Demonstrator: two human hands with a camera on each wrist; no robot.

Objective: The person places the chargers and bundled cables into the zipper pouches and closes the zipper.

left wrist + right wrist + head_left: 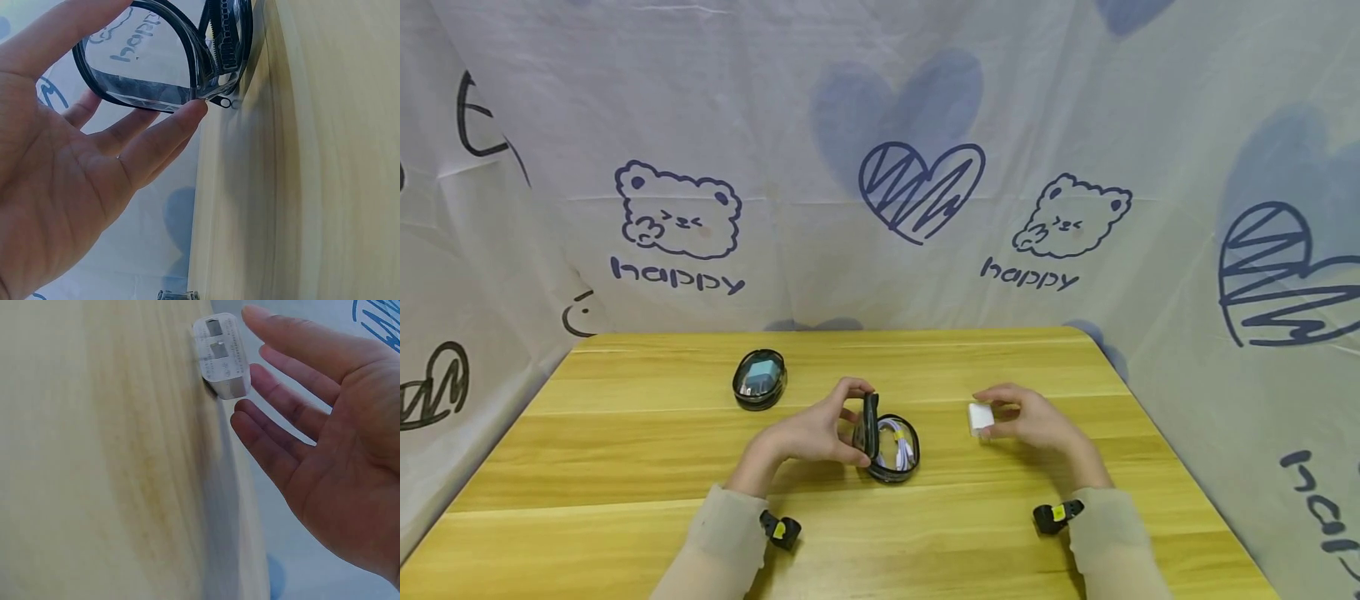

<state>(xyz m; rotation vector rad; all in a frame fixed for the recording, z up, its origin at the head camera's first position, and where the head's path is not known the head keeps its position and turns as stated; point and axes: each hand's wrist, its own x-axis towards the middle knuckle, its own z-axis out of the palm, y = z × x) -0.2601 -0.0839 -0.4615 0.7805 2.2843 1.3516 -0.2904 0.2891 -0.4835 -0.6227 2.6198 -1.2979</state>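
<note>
My left hand (811, 433) grips the raised lid of a small clear zip case (895, 475) with black trim. In the left wrist view, the see-through lid (140, 53) sits between its thumb and fingers, and a zipper pull (222, 101) hangs at the edge. A white charging cable (898, 446) with a yellow tie lies coiled inside the case. On the right, my right hand (1033, 421) has its fingers spread loosely around a white charger plug (980, 417). The right wrist view shows the plug's prongs (217, 349), with the fingers beside it rather than closed on it.
A second clear case (760, 396) with black trim, holding a light blue block (762, 375), stands at the back left of the wooden table (625, 467). Behind the table hangs a pale cloth (805, 275) printed with hearts and bears.
</note>
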